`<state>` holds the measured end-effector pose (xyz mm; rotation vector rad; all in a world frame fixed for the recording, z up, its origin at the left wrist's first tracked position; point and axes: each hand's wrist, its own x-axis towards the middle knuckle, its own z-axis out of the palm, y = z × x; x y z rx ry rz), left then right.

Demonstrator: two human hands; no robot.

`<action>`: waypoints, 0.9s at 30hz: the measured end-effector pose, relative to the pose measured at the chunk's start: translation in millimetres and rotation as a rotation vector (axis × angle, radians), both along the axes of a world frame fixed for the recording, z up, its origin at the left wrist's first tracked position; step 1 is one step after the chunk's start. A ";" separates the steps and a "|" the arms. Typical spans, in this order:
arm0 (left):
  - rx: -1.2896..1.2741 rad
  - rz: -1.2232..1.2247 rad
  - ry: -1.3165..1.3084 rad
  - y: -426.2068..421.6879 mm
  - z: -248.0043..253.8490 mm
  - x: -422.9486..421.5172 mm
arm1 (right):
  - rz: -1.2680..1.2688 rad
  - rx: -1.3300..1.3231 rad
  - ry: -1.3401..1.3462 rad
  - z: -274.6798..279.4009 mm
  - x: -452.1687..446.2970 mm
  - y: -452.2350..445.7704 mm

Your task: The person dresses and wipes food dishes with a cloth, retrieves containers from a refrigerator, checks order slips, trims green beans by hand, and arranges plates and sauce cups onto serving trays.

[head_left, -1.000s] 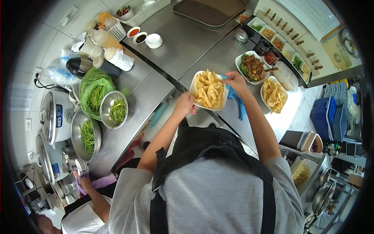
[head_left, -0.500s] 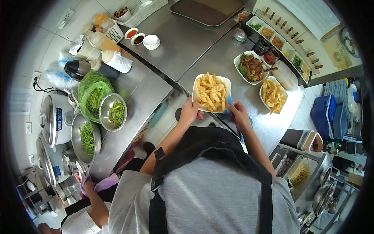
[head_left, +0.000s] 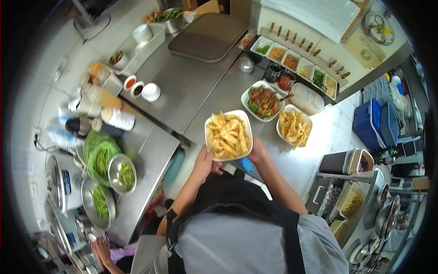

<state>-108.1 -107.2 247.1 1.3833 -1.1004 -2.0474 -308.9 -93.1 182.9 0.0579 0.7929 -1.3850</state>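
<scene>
A white square bowl heaped with golden fried strips [head_left: 227, 135] is held up at the middle of the view. My left hand [head_left: 205, 163] grips its lower left side, fingers closed around the rim and underside. At the lower right side, my right hand [head_left: 259, 151] holds the bowl too, its fingers partly hidden behind it. A blue cloth [head_left: 247, 165] shows just below the bowl. To the right on the steel counter [head_left: 207, 116] stand a bowl of brown meat and greens [head_left: 263, 101] and a second bowl of fried strips [head_left: 294, 126].
A garnish rack [head_left: 299, 68] lines the back right, with jars before it. Back left are a brown tray [head_left: 210, 36], sauce cups and stacked white cups [head_left: 151, 92]. Green beans in metal bowls [head_left: 98, 205] sit left. A co-worker's hands [head_left: 102, 251] are at lower left.
The view has turned and shifted. The held bowl is nearer the camera, and my right hand has moved in against its side. The blue cloth is now mostly hidden.
</scene>
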 end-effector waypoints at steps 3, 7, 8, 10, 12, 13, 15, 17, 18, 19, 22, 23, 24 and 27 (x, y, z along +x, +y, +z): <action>-0.016 -0.065 0.058 -28.1 17.4 0.8 | 0.239 -0.565 -0.583 0.7 12.1 -32.0; -0.012 -0.060 0.137 -81.5 31.0 -0.5 | 0.225 -0.124 0.937 23.7 -26.8 -71.0; -0.043 -0.041 0.121 -93.9 30.3 -0.6 | 0.248 -0.159 0.975 43.2 -65.7 -82.6; -0.100 0.009 0.086 -120.5 27.2 3.6 | 0.237 -0.109 1.180 83.4 -145.4 -104.3; -0.117 0.016 0.105 -153.2 23.8 4.3 | -0.220 -0.075 1.480 114.5 -221.5 -130.5; -0.131 0.023 0.113 -171.3 23.8 1.8 | -0.204 0.179 1.758 83.3 -313.5 -149.2; -0.133 0.064 0.138 -205.2 21.6 -5.9 | -0.368 0.225 2.240 134.3 -340.5 -158.1; -0.152 0.094 0.114 -240.6 20.4 -20.9 | -0.297 0.351 2.507 119.4 -398.2 -171.3; -0.165 0.106 0.103 -261.9 20.3 -30.6 | -0.182 0.269 2.380 121.5 -411.9 -175.9; -0.165 0.134 0.090 -282.4 18.9 -41.3 | -0.151 0.225 2.358 104.1 -444.3 -182.1; -0.200 0.165 0.109 -345.3 -4.5 -72.0 | -0.140 0.295 2.367 126.1 -422.2 -183.7; -0.189 0.196 0.107 -365.9 -13.3 -83.5 | -0.149 0.321 2.347 129.2 -420.6 -181.2; -0.182 0.221 0.109 -385.9 -21.6 -95.8 | -0.231 0.333 2.302 133.4 -416.9 -175.5; -0.154 0.366 0.140 -437.3 -48.7 -131.3 | -0.403 0.431 2.196 169.3 -370.6 -158.1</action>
